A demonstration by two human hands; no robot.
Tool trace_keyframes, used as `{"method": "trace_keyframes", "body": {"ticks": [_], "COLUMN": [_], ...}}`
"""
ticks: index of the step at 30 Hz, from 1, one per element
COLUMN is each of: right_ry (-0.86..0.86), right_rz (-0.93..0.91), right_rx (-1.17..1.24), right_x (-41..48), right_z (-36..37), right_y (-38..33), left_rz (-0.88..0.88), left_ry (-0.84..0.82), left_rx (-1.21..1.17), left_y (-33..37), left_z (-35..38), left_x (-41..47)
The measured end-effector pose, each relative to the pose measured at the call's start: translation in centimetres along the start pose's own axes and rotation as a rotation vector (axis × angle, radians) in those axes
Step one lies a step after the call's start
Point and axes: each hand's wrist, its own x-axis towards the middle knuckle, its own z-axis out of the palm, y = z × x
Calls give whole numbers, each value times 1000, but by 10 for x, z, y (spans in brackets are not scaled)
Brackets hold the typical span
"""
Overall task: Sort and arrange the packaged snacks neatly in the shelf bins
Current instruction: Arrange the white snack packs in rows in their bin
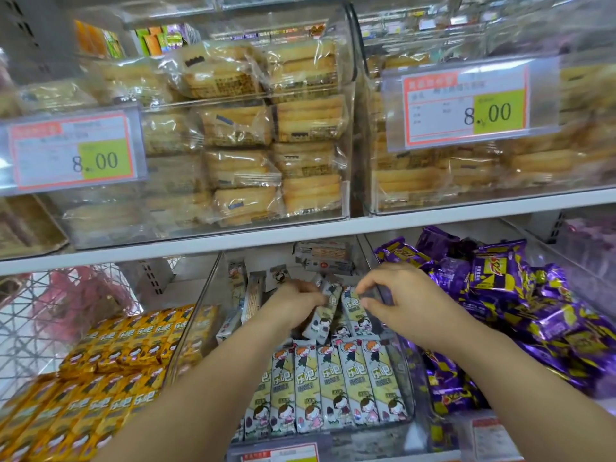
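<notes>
Both hands reach into the clear middle bin [408, 378] on the lower shelf. It holds grey-white cartoon snack packets; a neat front row [328, 388] stands upright, looser ones lie behind. My left hand [293, 303] grips one tilted grey packet [321, 315] near its top. My right hand [396, 295] pinches the top of a neighbouring grey packet [355, 308] with curled fingers. Several more grey packets [248, 295] lean at the bin's back left.
A bin of yellow packets [110, 371] sits to the left, a heap of purple packets [506, 301] to the right. Above, clear bins [346, 208] hold wrapped biscuits [276, 138] behind 8.00 price tags [76, 151]. A white shelf edge [366, 228] overhangs.
</notes>
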Motion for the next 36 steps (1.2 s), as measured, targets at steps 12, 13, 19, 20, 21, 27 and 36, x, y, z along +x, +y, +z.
{"method": "trace_keyframes", "body": {"ticks": [12, 13, 19, 20, 21, 27, 36], "right_ry": [6, 3, -4, -1, 1, 2, 157], "right_rz": [13, 20, 35, 32, 29, 23, -1], "right_rx": [-30, -31, -39, -36, -35, -19, -36], "right_x": [-4, -4, -3, -2, -2, 1, -1], "right_z": [2, 3, 3, 3, 3, 4, -1], "right_y": [-9, -10, -10, -9, -8, -5, -14], "left_rz": [252, 242, 9, 6, 5, 49, 217], "left_ry": [84, 157, 58, 47, 55, 121, 207], "left_rx": [479, 394, -488, -513, -511, -522, -644], "left_y": [9, 10, 11, 11, 13, 23, 17], "left_z": [-19, -24, -21, -16, -12, -1, -20], "left_x": [7, 12, 34, 39, 43, 62, -11]}}
